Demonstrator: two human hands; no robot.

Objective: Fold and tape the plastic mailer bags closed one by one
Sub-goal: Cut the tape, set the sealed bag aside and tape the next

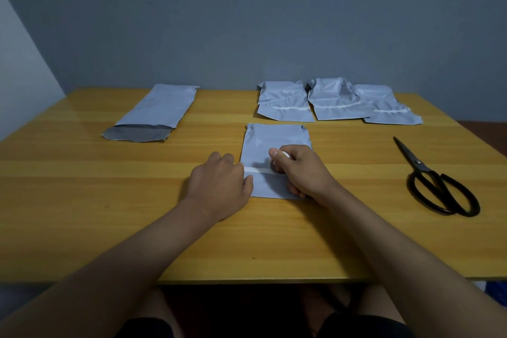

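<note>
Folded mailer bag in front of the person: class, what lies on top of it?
A white tape strip crosses the folded mailer bag. The left hand presses its end; the right hand holds the tape roll, mostly covered.

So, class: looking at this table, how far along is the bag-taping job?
Done: three taped bags lie in a row at the back right. In hand: the left hand holds the tape strip down on the middle bag while the right hand grips the tape roll. Left: the unfolded bag at back left; scissors lie untouched.
</note>
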